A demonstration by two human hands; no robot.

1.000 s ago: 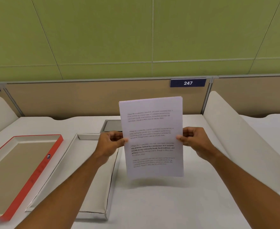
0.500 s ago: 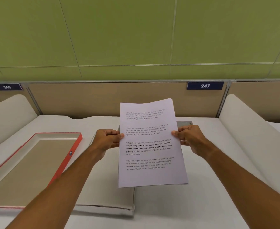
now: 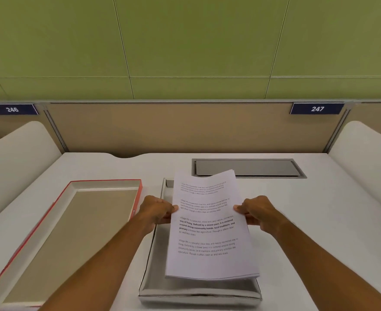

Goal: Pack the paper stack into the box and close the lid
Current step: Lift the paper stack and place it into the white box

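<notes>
White printed sheets make up the paper stack, which sits just below the centre of the frame, held above the open box and tilted so its far edge rises toward the upper middle. The left hand is pinched on the stack's left edge, thumb on top; the right hand is clamped on the right edge in the same way. Both forearms run in from the bottom corners of the frame. The box, silvery grey with low walls, lies on the white desk at lower centre, and the stack covers most of its inside; whether the lower edge of the paper touches the box floor cannot be told. At the lower left of the frame the lid lies upside down, red on its outer rim and tan inside, just beside the box and apart from it. Behind the paper, in the middle right, a grey cable hatch is set into the desk. Two dark blue number plates, 246 at upper left and 247 at upper right, hang on the tan partition.
</notes>
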